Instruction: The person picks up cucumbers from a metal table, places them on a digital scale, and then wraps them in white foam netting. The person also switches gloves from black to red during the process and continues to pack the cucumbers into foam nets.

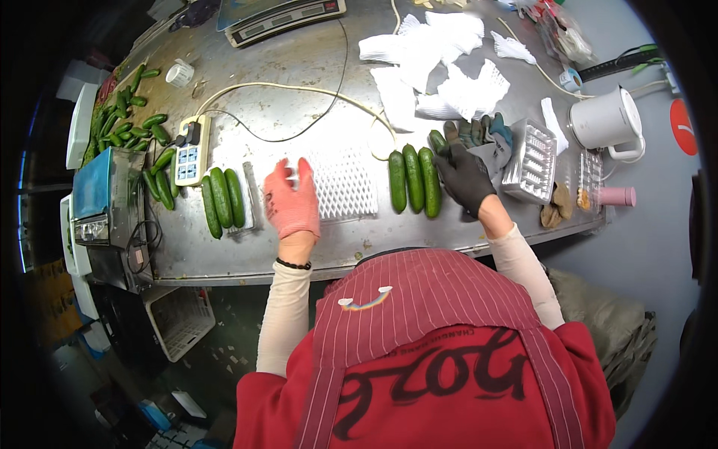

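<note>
Metal surface (351,248): room was left between near edge and three cucumbers (413,179), lined up beside right hand (467,179); its grip couldn't be told. Left hand (293,200): fingers were spread. Clear trays (531,163) were stacked rightward.

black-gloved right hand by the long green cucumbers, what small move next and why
Probably slide the three long green cucumbers left toward the pale diamond-patterned sheet: the black-gloved right hand is close beside them, the sheet bears no cucumber, and the pink-gloved left hand is open at its left edge.
</note>
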Tool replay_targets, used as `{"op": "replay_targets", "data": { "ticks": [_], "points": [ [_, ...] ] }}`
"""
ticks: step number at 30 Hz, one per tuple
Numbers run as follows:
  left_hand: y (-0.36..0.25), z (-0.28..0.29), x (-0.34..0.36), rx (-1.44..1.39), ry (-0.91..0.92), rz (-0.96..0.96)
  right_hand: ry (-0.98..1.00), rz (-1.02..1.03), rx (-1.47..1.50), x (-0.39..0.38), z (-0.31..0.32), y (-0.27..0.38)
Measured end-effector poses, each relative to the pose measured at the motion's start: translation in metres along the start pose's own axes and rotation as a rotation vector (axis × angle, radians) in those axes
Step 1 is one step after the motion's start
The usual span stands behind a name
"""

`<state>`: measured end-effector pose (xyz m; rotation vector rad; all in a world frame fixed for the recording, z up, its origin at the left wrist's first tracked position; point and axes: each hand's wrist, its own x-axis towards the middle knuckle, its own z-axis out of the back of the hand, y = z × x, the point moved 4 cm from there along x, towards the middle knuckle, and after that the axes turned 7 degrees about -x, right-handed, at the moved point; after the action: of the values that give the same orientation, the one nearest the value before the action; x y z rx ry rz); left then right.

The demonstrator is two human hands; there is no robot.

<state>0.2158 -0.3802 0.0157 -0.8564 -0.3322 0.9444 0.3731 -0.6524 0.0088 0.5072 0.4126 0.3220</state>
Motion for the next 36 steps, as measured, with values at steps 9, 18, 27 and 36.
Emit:
{"op": "replay_targets", "data": {
  "ticks": [9,18,27,36],
  "points": [
    [-0.055,-0.125,-0.059,0.0,0.638,0.094,0.105,-0.104,-0.086,-0.019,-0.029,-0.021],
    [-0.045,-0.143,-0.054,-0.157,0.524,0.232,0.159,-0.14,0.03,-0.021,-0.045,-0.024],
    [-0.037,-0.157,-0.062,-0.705,0.645,0.426,0.142,-0.165,0.171,-0.024,-0.061,-0.024],
    [-0.059,-0.078,-0.059,-1.05,0.669,0.327,0.278,-0.116,0.798,-0.038,-0.029,0.031]
  ]
}}
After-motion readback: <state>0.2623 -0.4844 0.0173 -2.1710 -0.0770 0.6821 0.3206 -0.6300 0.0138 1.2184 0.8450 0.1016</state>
